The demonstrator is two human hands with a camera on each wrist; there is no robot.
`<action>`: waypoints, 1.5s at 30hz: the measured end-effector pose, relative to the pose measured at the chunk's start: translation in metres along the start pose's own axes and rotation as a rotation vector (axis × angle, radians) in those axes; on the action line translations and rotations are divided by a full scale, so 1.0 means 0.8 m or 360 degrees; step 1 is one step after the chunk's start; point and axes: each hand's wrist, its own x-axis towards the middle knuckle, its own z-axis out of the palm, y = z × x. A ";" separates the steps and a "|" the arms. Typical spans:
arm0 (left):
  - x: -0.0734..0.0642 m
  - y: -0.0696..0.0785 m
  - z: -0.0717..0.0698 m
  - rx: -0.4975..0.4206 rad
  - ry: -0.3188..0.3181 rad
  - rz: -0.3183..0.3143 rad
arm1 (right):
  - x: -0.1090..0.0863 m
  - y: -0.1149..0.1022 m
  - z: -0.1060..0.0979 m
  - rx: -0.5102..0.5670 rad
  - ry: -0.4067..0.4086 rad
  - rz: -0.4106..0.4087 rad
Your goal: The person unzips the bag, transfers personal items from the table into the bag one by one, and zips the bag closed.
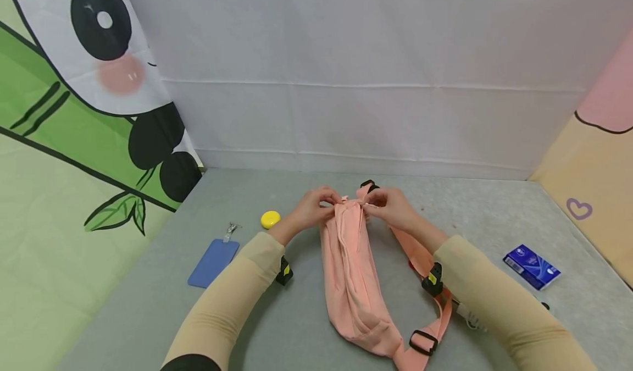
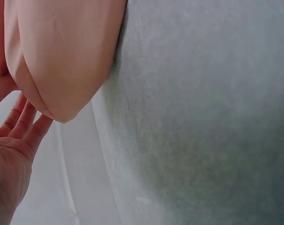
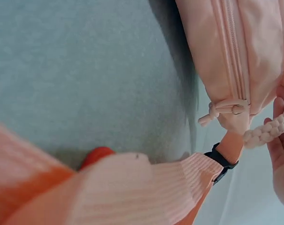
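A pink waist bag (image 1: 352, 283) stretches lengthwise over the grey table, its far end raised toward the back. At that end my left hand (image 1: 316, 206) pinches the fabric on the left side, thumb and fingers curled. My right hand (image 1: 393, 209) pinches the same end from the right. In the right wrist view, a zipper (image 3: 234, 51) with a knotted cord pull (image 3: 224, 110) runs along the bag, and a braided cord (image 3: 268, 131) lies against the right fingers. The pink strap (image 1: 415, 250) loops to the right, with a black buckle (image 3: 221, 163) near the bag's end.
Left of the bag are a yellow round object (image 1: 270, 219) and a blue card holder (image 1: 214, 262) with a metal clip. A blue packet (image 1: 532, 266) lies at the right. Something red (image 3: 97, 156) shows behind the strap; a white cable (image 1: 472, 319) is partly under the right forearm.
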 end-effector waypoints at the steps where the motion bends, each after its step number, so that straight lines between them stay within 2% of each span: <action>1: -0.001 -0.001 0.000 0.0008 -0.0004 -0.0003 | -0.002 0.000 0.000 0.0021 -0.0011 0.0001; 4: -0.004 -0.003 0.000 0.0003 -0.0007 -0.0001 | -0.010 -0.002 0.002 0.0083 -0.0051 0.0001; 5: -0.007 0.004 -0.001 -0.0009 -0.0003 -0.0011 | -0.013 -0.003 0.002 0.0093 -0.0062 -0.0009; 11: -0.013 -0.001 -0.003 -0.0021 0.0004 -0.0032 | -0.033 -0.021 -0.001 0.0136 -0.0114 -0.0051; 12: -0.012 -0.009 -0.002 -0.0017 0.0003 -0.0026 | -0.036 -0.024 -0.002 0.0142 -0.0119 -0.0055; 18: -0.014 -0.011 -0.003 -0.0010 0.0009 -0.0008 | -0.055 -0.038 -0.006 0.0138 -0.0149 -0.0098; 23: -0.016 -0.015 -0.003 -0.0015 0.0002 0.0008 | -0.069 -0.046 -0.003 0.0197 -0.0207 -0.0084; 26: -0.017 -0.018 -0.002 -0.0002 -0.0003 -0.0003 | -0.078 -0.049 0.001 0.0236 -0.0250 -0.0126; 32: -0.020 -0.018 -0.002 0.0026 -0.0065 -0.0057 | -0.089 -0.051 0.011 0.0259 -0.0309 -0.0124; 36: -0.023 -0.007 -0.008 0.0066 -0.0129 -0.0081 | -0.088 -0.051 0.013 0.0237 -0.0314 -0.0116; 39: -0.028 0.003 -0.015 0.0129 -0.0173 -0.0033 | -0.087 -0.054 0.014 0.0227 -0.0338 -0.0109; 45: -0.042 0.022 -0.025 0.0149 -0.0235 0.0213 | -0.082 -0.060 0.016 0.0231 -0.0387 -0.0050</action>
